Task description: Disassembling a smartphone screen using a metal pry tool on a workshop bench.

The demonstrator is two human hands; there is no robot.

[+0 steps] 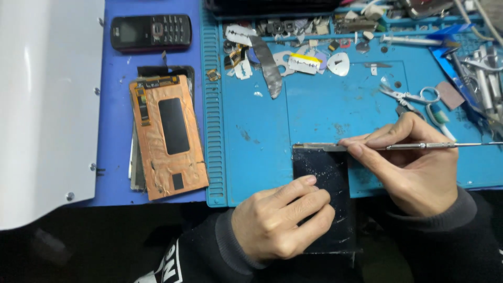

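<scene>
My left hand (280,222), fingers flat, pins the dark glass panel (322,173) overhanging the blue mat's (262,136) near edge; my right hand (414,162) pinches a thin metal tool (429,146) at the panel's top edge, scissors (411,96) just beyond.

Left hand (280,222) is pressing down the black phone panel (325,178) overhanging the blue mat's (314,115) near edge. Right hand (414,162) is holding a thin metal tool (435,145), tip touching the panel's far edge.
</scene>
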